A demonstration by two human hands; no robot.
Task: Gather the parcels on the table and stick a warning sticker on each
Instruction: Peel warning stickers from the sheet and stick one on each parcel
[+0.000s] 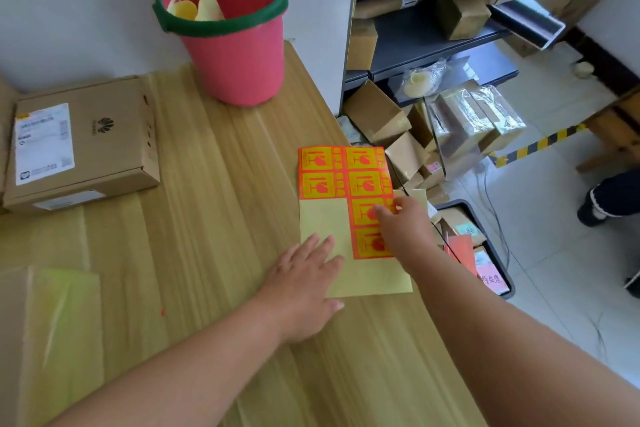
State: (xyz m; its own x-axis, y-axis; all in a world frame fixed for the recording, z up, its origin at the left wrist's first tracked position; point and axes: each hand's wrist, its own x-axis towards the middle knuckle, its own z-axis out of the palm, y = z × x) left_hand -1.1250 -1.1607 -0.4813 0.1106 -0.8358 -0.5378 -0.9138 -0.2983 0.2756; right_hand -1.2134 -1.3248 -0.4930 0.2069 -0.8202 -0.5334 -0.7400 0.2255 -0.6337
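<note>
Hands on sticker sheet, table edge.

Single view, head-worn wide-angle camera. Looks forward and steeply down from above the near side of the wooden table, close in: left hand and right hand enter the frame from the bottom edge and meet just right of centre on the sticker sheet. Frame is rolled; the table's right edge runs diagonally from upper centre to lower right. Far limit is the wall behind the pink bucket at top. The right third drops past the table to the shelving and the tiled floor, both farther off. Straight lines bow slightly near the frame edges.
</note>
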